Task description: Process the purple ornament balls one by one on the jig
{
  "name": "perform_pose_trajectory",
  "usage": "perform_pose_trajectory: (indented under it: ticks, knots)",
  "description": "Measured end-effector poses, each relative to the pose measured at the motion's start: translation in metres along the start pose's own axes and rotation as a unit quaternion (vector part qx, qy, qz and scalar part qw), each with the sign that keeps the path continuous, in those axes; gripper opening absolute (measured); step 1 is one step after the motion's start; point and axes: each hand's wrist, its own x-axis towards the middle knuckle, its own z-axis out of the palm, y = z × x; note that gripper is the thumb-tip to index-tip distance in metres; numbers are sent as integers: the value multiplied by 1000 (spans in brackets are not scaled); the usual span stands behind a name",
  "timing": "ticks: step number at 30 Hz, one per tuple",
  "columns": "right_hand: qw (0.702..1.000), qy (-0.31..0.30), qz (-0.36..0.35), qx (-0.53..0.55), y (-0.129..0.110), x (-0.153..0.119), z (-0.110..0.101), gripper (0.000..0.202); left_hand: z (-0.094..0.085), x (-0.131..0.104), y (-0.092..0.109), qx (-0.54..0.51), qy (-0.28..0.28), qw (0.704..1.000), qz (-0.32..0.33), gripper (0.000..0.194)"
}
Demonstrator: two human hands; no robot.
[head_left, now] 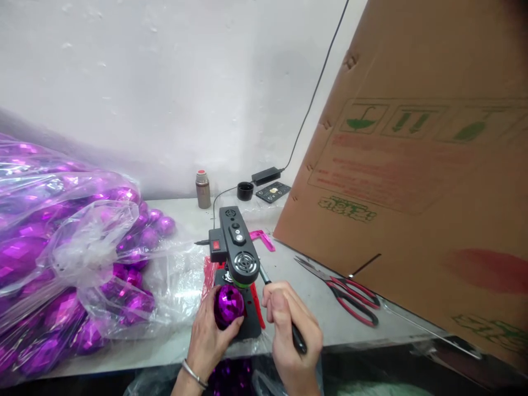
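My left hand, with a bracelet at the wrist, is closed round a shiny purple faceted ball. It holds the ball at the base of a small black tabletop machine, just under its head. The machine has round vents, small buttons and a red switch on its side. My right hand is wrapped round the black grip of a lever handle on the machine's right side. Whether the ball touches the machine's head is hard to make out.
Clear plastic bags of purple balls fill the left. A large cardboard box leans in from the right, with red-and-black scissors beside it. Behind stand a flask, a black cup and a power adapter. More balls lie below the table edge.
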Motion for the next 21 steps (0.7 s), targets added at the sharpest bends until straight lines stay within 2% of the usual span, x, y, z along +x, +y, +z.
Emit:
perform_pose_trajectory:
  ticks: [2,5,10,16,21]
  knots:
    - [1000,-4,0,-2,0,-1,-1,33,6,0,-3,15,20,998,53,68]
    - [1000,-11,3,-3,1,-2,-2,31,13,1,-5,35,24,996,81,65]
    - [1000,-15,0,-3,1,-3,-3,30,20,11,-2,45,13,997,60,66]
    - [1000,-20,9,-2,3,-5,-4,31,30,16,-2,-74,-38,996,18,78]
    - [1000,-10,6,-3,7,-11,-4,31,29,13,-1,-74,-51,996,2,76]
